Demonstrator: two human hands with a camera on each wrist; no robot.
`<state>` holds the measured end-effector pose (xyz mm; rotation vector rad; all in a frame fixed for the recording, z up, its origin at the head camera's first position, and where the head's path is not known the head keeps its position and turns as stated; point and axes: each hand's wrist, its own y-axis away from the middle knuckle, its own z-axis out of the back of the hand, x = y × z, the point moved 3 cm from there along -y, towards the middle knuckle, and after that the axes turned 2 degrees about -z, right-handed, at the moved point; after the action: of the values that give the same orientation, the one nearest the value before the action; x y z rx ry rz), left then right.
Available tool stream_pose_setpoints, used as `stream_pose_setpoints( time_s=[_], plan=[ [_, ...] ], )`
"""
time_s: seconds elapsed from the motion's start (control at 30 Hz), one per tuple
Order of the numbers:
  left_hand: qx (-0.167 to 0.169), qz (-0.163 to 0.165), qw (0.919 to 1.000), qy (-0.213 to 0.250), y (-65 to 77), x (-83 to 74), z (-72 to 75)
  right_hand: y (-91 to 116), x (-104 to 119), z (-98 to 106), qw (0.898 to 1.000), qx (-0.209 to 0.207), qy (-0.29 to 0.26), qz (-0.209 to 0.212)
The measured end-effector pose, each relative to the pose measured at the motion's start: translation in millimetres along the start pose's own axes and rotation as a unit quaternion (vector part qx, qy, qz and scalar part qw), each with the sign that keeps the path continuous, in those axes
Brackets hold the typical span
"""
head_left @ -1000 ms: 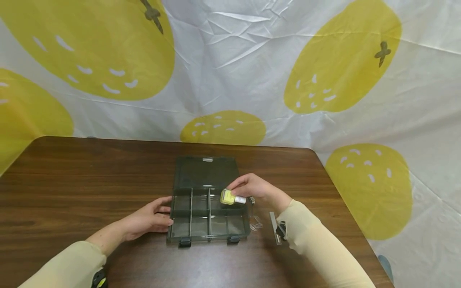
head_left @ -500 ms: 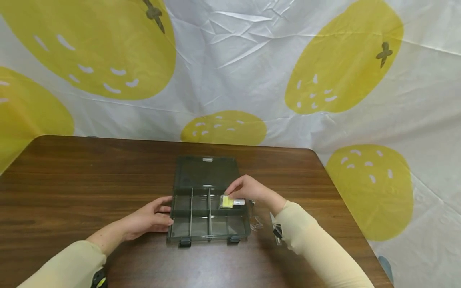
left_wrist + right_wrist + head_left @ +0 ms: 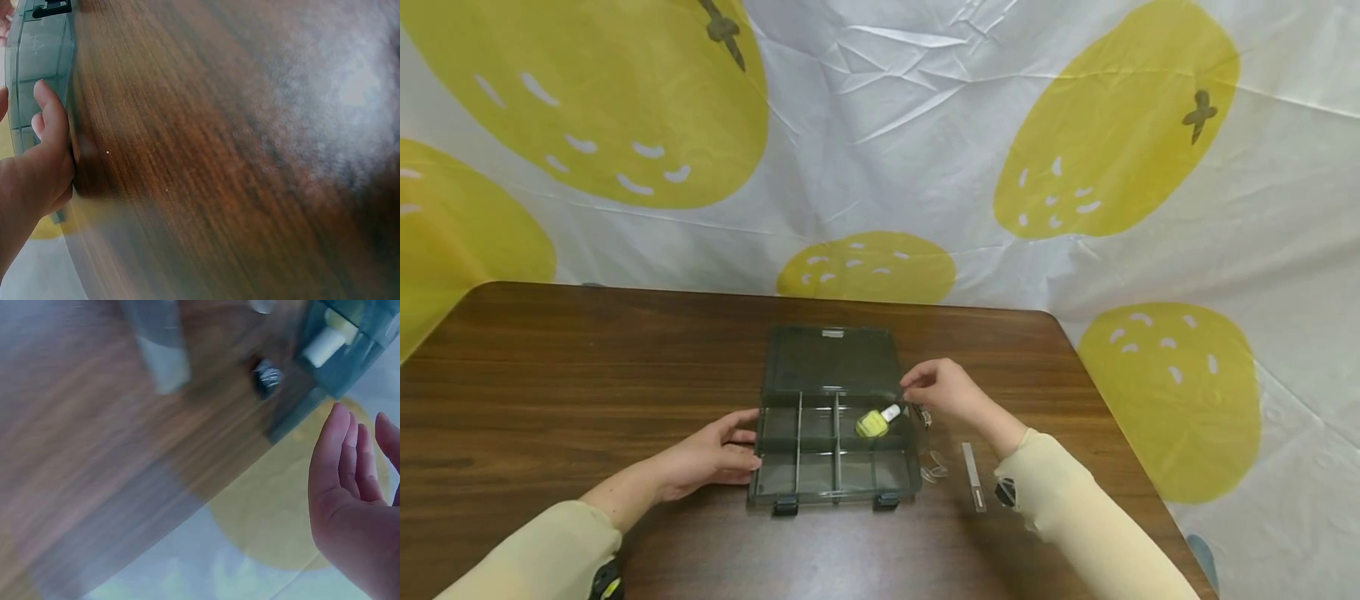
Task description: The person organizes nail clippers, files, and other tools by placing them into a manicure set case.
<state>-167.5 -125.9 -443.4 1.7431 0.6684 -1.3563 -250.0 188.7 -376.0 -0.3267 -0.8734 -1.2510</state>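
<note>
A dark translucent organizer box (image 3: 816, 475) lies on the table with its lid (image 3: 827, 358) folded back. A yellow nail polish bottle (image 3: 871, 424) with a white cap lies slanted in its rear right compartment; the cap (image 3: 325, 347) shows in the right wrist view. My right hand (image 3: 951, 392) is off the bottle, just past the box's right edge, its fingers loosely extended and holding nothing. My left hand (image 3: 703, 457) rests against the box's left side, fingers and thumb spread along the wall. In the left wrist view the left hand (image 3: 47, 159) also touches that side.
To the right of the box lie a small dark shiny item (image 3: 922, 415), thin clear loops (image 3: 934, 468) and a flat grey strip (image 3: 973, 477). Two black latches (image 3: 786, 505) line the box's front. A lemon-print cloth (image 3: 880, 167) hangs behind the table.
My right hand has lowered the nail polish bottle into the rear right compartment, let it go and drawn back to the right. The left hand has stayed in place.
</note>
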Motion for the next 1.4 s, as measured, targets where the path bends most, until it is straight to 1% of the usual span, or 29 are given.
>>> stream_pose_setpoints(
  time_s=[0.1,0.23,0.5,0.6,0.67,0.73,0.87,0.93,1.07,1.17,1.3,1.4],
  plan=[
    [0.003,-0.001,1.0,-0.001,-0.7,-0.2,-0.2,8,-18,9,0.998,-0.005,-0.051,-0.026],
    [0.001,0.003,1.0,-0.002,-1.4,0.3,0.7,18,-40,18,0.995,-0.004,-0.089,-0.033],
    [0.001,0.006,1.0,0.001,-1.6,2.2,1.6,42,-70,26,0.992,-0.003,-0.111,-0.055],
    [0.001,0.007,1.0,-0.001,-1.1,1.7,1.7,49,-79,24,0.991,-0.006,-0.113,-0.075],
    [0.0,0.006,1.0,-0.002,-1.1,1.4,1.5,54,-83,22,0.99,-0.005,-0.1,-0.095],
    [0.0,0.007,1.0,-0.004,-1.3,1.3,1.2,59,-86,19,0.99,-0.01,-0.076,-0.119],
    [0.0,0.007,1.0,-0.007,-2.1,1.3,0.7,65,-87,12,0.987,-0.037,-0.012,-0.155],
    [0.0,0.008,0.9999,-0.008,-2.3,1.4,0.6,66,-86,8,0.985,-0.057,0.021,-0.159],
    [0.002,0.009,0.9999,-0.008,-2.4,1.1,0.4,65,-80,2,0.983,-0.079,0.084,-0.145],
    [0.003,0.008,0.9999,-0.008,-2.3,0.5,0.0,65,-77,0,0.982,-0.086,0.113,-0.127],
    [0.001,0.008,0.9999,-0.008,-2.3,0.4,0.3,63,-75,-1,0.98,-0.086,0.129,-0.12],
    [0.001,0.008,0.9999,-0.007,-2.3,0.7,0.5,61,-77,-1,0.982,-0.084,0.12,-0.121]
  ],
)
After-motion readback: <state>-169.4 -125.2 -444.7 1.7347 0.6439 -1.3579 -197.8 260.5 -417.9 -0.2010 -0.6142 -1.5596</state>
